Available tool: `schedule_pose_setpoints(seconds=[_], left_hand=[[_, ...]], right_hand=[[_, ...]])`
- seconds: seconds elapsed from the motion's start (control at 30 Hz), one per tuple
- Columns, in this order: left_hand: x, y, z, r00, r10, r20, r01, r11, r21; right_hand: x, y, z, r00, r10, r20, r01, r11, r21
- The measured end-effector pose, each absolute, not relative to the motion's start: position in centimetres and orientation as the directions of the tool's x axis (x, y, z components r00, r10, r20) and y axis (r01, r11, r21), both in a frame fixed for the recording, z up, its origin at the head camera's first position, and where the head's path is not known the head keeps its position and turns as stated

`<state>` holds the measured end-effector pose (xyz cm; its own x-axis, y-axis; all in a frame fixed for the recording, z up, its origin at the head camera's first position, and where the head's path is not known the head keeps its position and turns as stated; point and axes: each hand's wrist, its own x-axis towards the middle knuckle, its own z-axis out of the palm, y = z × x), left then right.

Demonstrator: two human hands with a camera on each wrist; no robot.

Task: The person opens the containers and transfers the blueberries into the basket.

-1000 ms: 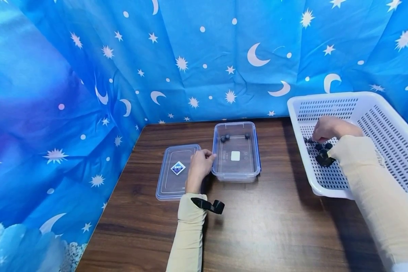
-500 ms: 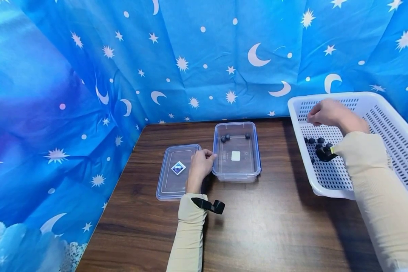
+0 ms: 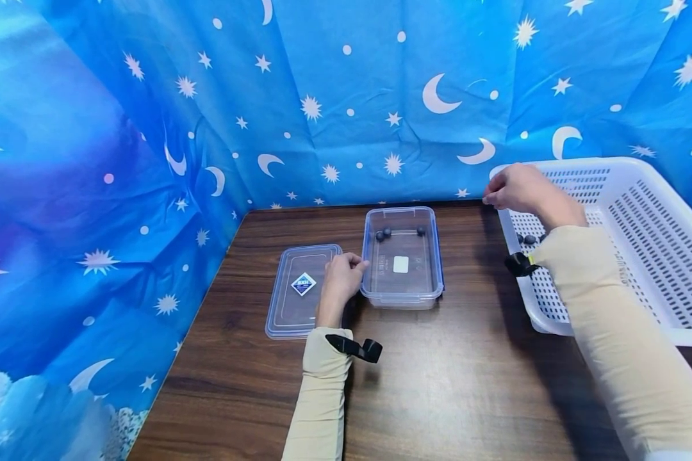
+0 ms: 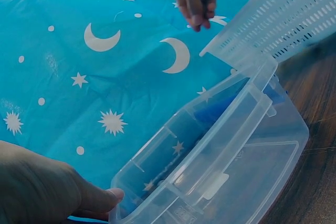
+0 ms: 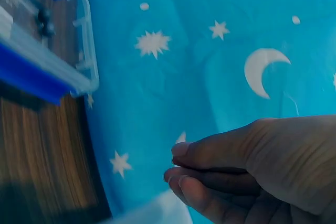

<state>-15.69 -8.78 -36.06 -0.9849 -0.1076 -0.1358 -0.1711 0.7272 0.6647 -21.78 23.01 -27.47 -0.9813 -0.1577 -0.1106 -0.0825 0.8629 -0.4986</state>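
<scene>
My left hand (image 3: 340,282) holds the left rim of a clear plastic food container (image 3: 400,298), with its thumb at the rim in the left wrist view. Inside the container lie a few dark blueberries (image 3: 421,230). My right hand (image 3: 530,189) is above the left rim of a white plastic basket (image 3: 640,176), thumb and fingertips drawn together in a pinch. It seems to hold a blueberry, mostly hidden by the fingertips in the head and right wrist views. More blueberries (image 3: 530,239) lie in the basket, partly covered by the right wrist and its black strap.
The container's lid (image 3: 288,307), clear with a blue edge and a label, lies flat to its left, partly under the left hand. Brown wood-grain tabletop (image 3: 438,384) stretches in front. A blue curtain (image 3: 334,109) with moons and stars hangs behind.
My right hand has risen from the blueberries in the basket and moved left to the basket's rim. The left hand and the container have stayed in place.
</scene>
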Motion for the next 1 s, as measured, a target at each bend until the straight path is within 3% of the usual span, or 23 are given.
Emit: schedule_pose_setpoints(seconds=[0.5, 1.0], left_hand=[[-15.9, -8.8, -36.0, -0.987, -0.097, -0.130, -0.159, 0.739, 0.654], [-16.4, -9.7, -36.1, -0.984, -0.041, -0.171, -0.144, 0.748, 0.648]], right_hand=[[-23.2, 16.2, -28.7, -0.960, -0.281, -0.013, -0.241, 0.844, -0.480], [-24.4, 11.4, -31.6, -0.963, -0.248, -0.108, -0.165, 0.855, -0.491]])
